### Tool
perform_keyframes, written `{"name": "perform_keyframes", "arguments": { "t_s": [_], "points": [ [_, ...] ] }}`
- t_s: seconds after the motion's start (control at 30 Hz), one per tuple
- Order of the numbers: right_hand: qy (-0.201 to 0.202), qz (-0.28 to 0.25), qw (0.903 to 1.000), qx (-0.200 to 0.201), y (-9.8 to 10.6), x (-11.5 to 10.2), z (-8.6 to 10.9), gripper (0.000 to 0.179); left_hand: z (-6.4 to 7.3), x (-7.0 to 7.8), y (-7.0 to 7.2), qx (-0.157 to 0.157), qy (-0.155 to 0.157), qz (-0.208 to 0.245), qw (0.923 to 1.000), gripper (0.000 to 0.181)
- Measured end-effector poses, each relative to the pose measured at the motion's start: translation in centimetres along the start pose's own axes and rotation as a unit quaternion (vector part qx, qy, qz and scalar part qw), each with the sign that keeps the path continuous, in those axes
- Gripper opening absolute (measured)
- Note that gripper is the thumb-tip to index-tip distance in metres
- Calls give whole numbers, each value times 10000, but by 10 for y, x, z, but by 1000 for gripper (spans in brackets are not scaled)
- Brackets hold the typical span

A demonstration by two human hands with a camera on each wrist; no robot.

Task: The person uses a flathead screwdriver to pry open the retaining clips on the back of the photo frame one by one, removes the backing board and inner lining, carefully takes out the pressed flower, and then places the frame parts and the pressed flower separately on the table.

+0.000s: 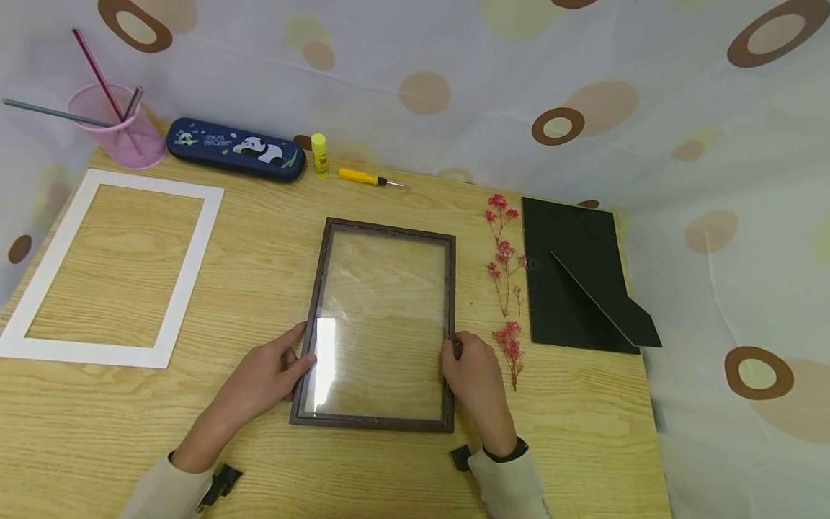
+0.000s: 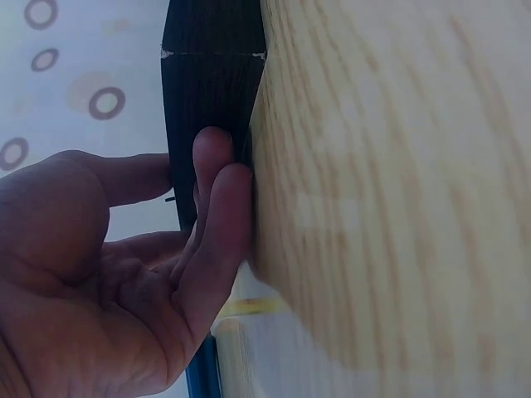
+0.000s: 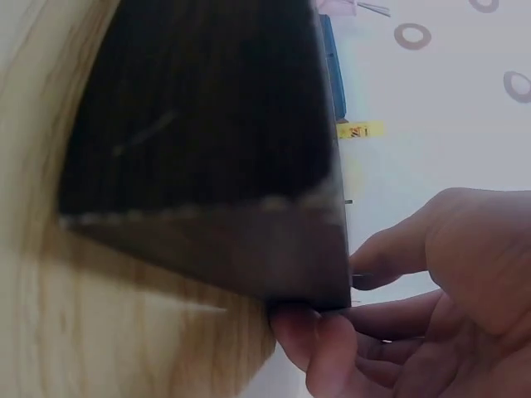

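Note:
A dark brown picture frame [image 1: 376,423] with a clear pane [image 1: 382,324] in it lies in the middle of the wooden table in the head view. On its left side rail my left hand [image 1: 259,376] grips the lower half, thumb over the top and fingers against the outer side. My right hand [image 1: 476,371] holds the opposite rail in the same way. The left wrist view shows fingertips curled at the lower edge of the frame's side [image 2: 211,91]. A corner of the frame [image 3: 216,108] fills much of the right wrist view, with thumb and fingers around its edge.
Left lies a white mat border [image 1: 184,288]. Right are red dried flower sprigs [image 1: 504,252] and a black backing board [image 1: 573,223] with its stand [image 1: 638,321] raised. Along the back stand a pink pen cup [image 1: 139,148], panda pencil case [image 1: 227,151], glue stick [image 1: 319,155] and yellow screwdriver [image 1: 357,176].

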State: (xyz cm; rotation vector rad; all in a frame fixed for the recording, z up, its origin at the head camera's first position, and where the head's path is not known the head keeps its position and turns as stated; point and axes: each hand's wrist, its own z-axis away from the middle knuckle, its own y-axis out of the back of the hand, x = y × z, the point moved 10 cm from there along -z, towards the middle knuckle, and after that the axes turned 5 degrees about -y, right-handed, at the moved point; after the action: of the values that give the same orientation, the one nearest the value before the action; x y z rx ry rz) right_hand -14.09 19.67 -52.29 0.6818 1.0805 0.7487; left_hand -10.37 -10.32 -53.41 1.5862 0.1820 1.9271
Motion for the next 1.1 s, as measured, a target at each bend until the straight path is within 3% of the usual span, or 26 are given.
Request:
{"name": "perform_keyframes", "arguments": {
  "t_s": [0.4, 0.57, 0.67, 0.87, 1.1],
  "points": [
    [334, 132, 9992, 196, 1, -4, -1, 22, -1, 4, 0, 66, -267, -187, 9994, 60],
    [350, 68, 9992, 185, 0, -4, 0, 21, -3, 13, 6, 327, -587, -699, 9953, 54],
    [426, 49, 9990, 151, -1, -5, 0, 18, -2, 16, 10, 478, -618, -922, 9927, 52],
    [628, -26, 9977, 236, 4, -9, 3, 15, 1, 15, 14, 526, -337, -479, 9969, 52],
    [734, -51, 9969, 291, 11, -14, 5, 15, 4, 16, 15, 417, -252, 177, 9987, 54]
  ]
}}
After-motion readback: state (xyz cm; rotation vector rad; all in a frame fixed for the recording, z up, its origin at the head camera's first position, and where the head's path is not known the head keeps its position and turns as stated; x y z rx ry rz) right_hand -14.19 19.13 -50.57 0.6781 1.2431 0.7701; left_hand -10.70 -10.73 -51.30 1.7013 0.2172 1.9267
